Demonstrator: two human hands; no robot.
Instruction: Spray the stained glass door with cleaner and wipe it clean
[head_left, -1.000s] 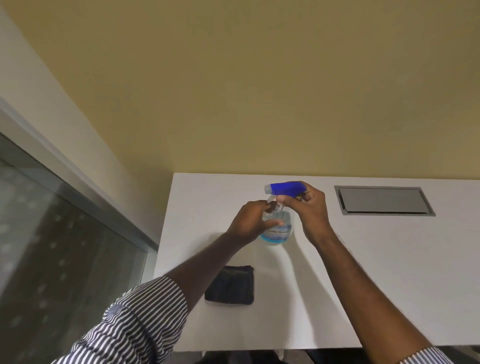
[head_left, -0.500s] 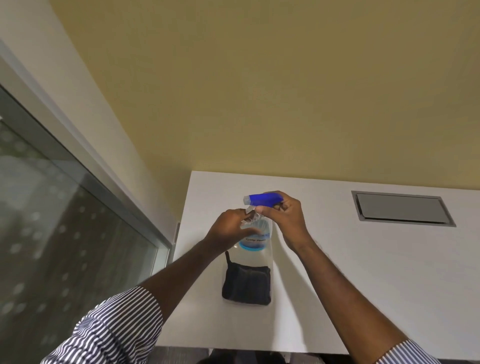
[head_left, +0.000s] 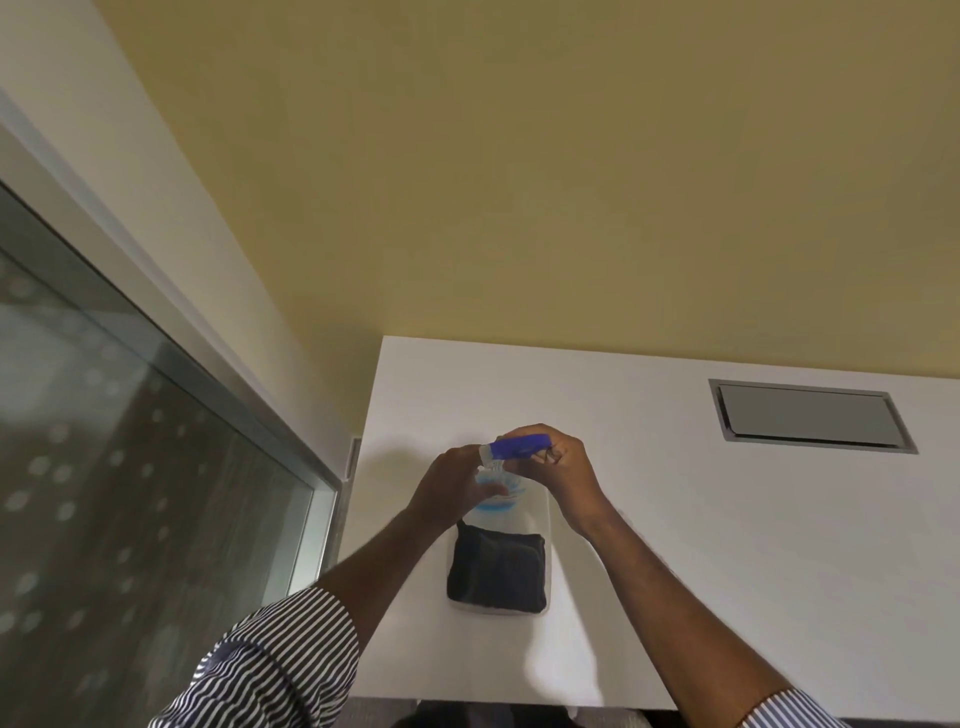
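A clear spray bottle (head_left: 500, 500) with a blue trigger head is held above the white table (head_left: 727, 545). My right hand (head_left: 558, 475) grips the blue head from the right. My left hand (head_left: 449, 486) holds the bottle's neck and body from the left. A dark folded cloth (head_left: 496, 571) lies on the table just below the bottle, seen partly through the clear plastic. The glass door (head_left: 114, 493) fills the left side, marked with pale spots.
A grey metal flap (head_left: 810, 418) is set into the table at the back right. A yellow wall rises behind the table. The door's grey frame (head_left: 208, 374) runs diagonally between glass and table.
Both hands and the bottle stay together on the table side. The view has swung left, so more of the glass door shows. The bottle now sits closer over the cloth.
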